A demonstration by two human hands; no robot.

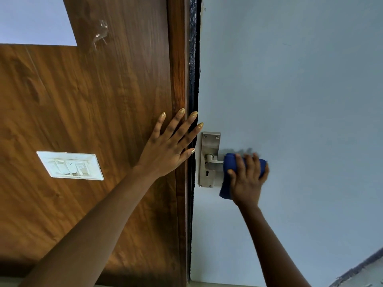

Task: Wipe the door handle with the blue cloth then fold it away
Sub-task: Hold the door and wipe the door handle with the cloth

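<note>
A silver lever door handle [213, 161] on a steel backplate [209, 146] sits at the left edge of a pale blue door [290, 90]. The blue cloth [229, 163] is wrapped over the outer end of the lever, and a corner of it hangs below. My right hand [247, 179] is shut on the cloth and the lever end beneath it. My left hand [171, 146] lies flat with fingers spread on the brown wooden door frame [176, 79], its fingertips reaching the gap beside the door. A keyhole shows on the backplate under the lever.
A white switch plate [70, 165] is set into the wooden panel [83, 100] left of the frame. A dark seal strip [193, 59] runs down between frame and door.
</note>
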